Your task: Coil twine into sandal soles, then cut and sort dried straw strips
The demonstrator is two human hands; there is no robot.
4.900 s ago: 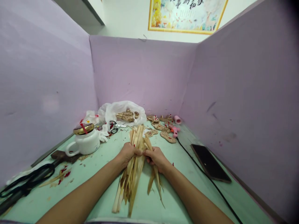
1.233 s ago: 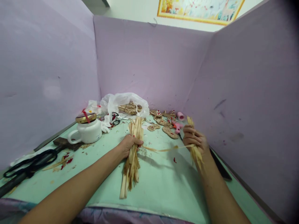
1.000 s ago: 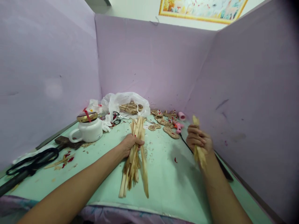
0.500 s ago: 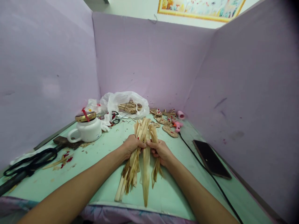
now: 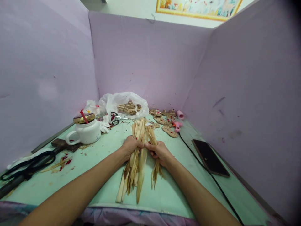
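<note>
From where I stand, the middle of the larger bundle of dried strips is hard to see, since the left hand covers part of it and that hand's fingers go out of sight behind. The smaller bundle is likewise partly covered by the right hand, whose curled fingers run together. At the far left, the scissors lie against clutter, and I can't make out everything around the white plastic bag. A dark-handled tool runs out of view at the near left, and the picture on the far wall is cut off at its top.

Both bare forearms reach forward from the near edge, slanting inward, so the hands meet at the middle of the bench; the elbows are out of view. The left hand is closed around the larger bundle, thumb across the front, the strips standing up beyond it and fanning down toward the near edge. The right hand pinches with thumb and forefinger where the two bundles come close, its other fingers folded about the smaller one, just right of the larger. The thumbs nearly touch.
</note>
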